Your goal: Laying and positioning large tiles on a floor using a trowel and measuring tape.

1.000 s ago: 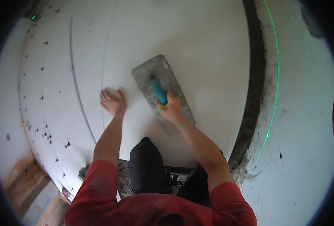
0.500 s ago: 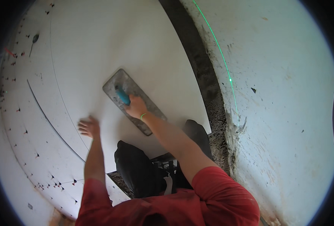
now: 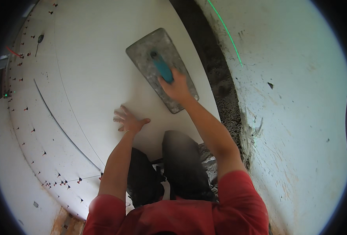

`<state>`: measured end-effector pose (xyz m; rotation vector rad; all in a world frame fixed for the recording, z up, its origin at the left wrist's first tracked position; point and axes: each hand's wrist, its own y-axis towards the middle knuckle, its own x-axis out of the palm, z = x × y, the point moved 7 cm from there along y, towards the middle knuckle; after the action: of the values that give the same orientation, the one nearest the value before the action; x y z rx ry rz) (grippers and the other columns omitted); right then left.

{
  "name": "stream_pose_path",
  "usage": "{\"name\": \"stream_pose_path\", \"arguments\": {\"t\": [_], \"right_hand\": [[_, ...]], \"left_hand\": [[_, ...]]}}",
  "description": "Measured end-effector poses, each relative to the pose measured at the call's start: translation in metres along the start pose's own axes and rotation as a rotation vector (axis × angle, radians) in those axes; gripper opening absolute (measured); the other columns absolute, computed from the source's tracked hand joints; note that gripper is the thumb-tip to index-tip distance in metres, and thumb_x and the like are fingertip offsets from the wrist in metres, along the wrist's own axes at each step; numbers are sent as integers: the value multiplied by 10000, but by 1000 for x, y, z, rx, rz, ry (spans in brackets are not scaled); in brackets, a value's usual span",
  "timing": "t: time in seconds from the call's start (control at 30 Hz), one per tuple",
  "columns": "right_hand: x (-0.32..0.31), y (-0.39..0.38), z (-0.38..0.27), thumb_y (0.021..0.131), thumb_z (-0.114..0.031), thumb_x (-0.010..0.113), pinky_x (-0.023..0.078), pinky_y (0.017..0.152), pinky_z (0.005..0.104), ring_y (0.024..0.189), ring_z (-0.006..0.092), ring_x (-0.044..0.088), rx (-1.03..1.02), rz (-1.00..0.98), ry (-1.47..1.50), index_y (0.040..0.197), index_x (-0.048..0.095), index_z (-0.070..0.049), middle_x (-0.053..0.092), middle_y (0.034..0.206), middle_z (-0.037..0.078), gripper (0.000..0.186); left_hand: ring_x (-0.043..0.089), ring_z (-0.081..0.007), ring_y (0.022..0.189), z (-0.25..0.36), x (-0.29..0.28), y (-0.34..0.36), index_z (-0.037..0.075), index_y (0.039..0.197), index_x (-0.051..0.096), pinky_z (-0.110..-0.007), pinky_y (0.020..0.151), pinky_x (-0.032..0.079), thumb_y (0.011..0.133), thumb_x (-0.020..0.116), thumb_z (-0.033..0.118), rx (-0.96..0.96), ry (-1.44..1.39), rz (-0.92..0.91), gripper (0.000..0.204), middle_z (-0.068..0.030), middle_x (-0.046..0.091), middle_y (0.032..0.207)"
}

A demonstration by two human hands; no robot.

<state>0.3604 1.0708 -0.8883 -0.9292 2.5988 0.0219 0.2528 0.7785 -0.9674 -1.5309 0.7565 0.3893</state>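
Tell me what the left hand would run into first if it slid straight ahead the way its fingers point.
The left hand lies flat on the white tile, fingers pointing up and left. That way looks free: only bare tile, then probably the dark joint line. The trowel lies off to the right.

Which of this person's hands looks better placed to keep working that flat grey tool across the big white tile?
The right hand, probably: it already grips the teal handle of the grey float, which lies flat on the white tile. The left hand is spread open on the tile, apart from the float, seemingly bracing.
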Motion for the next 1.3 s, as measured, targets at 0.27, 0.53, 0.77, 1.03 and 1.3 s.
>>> {"name": "stream_pose_path", "arguments": {"t": [0.27,0.53,0.77,1.03,1.3], "right_hand": [[-59,-77,108,889,-194,855,542,623,447,776,380,758,137,18,-379,1134,640,16,714,868,255,388],[-114,-144,4,906,-288,808,582,698,489,828,511,711,-366,196,56,941,644,27,710,835,294,357],[-33,-75,68,889,-264,805,581,719,523,838,516,709,10,-76,-240,958,626,30,712,853,293,350],[-52,-93,111,867,-263,814,563,719,520,829,514,700,-53,-168,-309,942,614,24,693,820,279,357],[-73,-124,18,854,-254,833,529,680,461,739,440,681,-326,-42,41,952,647,24,684,801,265,349]], "left_hand": [[-19,-625,1584,45,14,-14,114,1710,-131,-854,1095,315,624,986,618,95,48,11,1637,-329,-154,1741],[-30,-637,1577,24,-3,0,104,1705,-146,-869,1089,306,618,971,656,92,13,94,1653,-328,-170,1741],[-60,-636,1577,6,17,-1,121,1703,-168,-873,1081,313,620,961,672,59,53,26,1659,-332,-187,1735],[-32,-630,1583,27,8,-10,132,1711,-156,-849,1097,326,616,940,717,79,72,61,1656,-333,-168,1740],[-30,-657,1567,-9,15,0,114,1712,-135,-886,1037,343,587,947,727,60,49,72,1677,-345,-150,1738]]}}
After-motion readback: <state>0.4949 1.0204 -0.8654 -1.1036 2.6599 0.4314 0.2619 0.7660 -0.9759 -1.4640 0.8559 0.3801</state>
